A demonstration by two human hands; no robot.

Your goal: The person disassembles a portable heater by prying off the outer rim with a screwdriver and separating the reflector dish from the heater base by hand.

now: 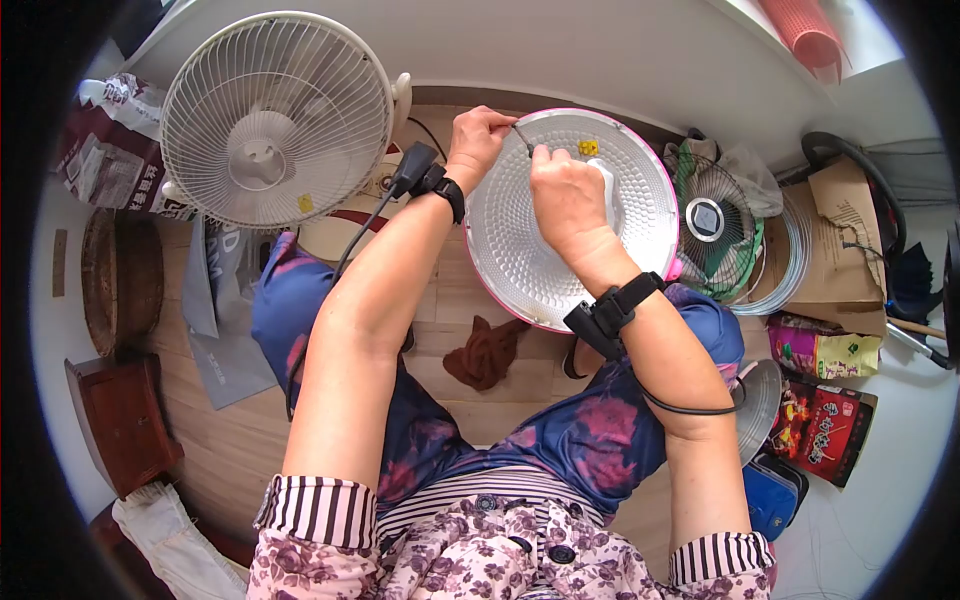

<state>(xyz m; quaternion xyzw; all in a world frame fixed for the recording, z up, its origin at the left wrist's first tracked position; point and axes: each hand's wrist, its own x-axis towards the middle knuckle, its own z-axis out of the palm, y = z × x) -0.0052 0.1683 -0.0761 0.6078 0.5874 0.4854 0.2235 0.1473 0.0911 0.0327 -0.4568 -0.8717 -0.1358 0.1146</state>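
Likely a home: wood-look floor point(455, 312), white household fan point(275, 120), small reddish-brown box point(122, 420).

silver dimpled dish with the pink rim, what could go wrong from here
The thin dark tool in the right hand might slip and scratch the silver dimpled dish with the pink rim. It could also jab the left hand, whose fingertips are right by the tool's far end. The black cord passes close to the white round wire-cage fan, so it might snag there.
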